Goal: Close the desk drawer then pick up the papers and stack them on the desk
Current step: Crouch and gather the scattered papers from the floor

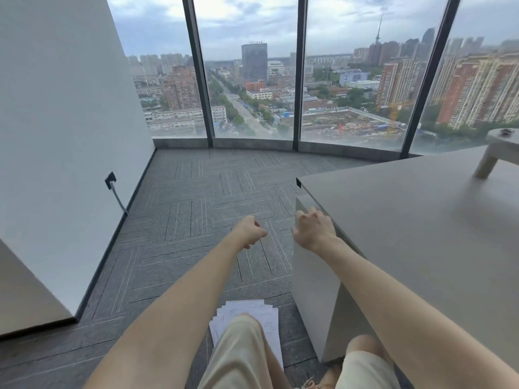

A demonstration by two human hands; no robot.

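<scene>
A beige desk (pixel 407 220) fills the right side, its end panel facing left. No open drawer shows from this angle. White papers (pixel 252 313) lie fanned out on the grey carpet near my feet, partly hidden by my left knee. My left hand (pixel 250 231) hovers over the carpet with fingers curled and nothing in it. My right hand (pixel 313 231) is at the desk's left edge, fingers bent loosely and apart; whether it touches the edge is unclear. Neither hand is near the papers.
A white wall (pixel 64 136) with a socket and cable (pixel 112 186) runs along the left. Floor-to-ceiling windows (pixel 252 80) curve across the back. A small stand (pixel 500 153) sits on the desk at far right. Carpet lies between wall and desk.
</scene>
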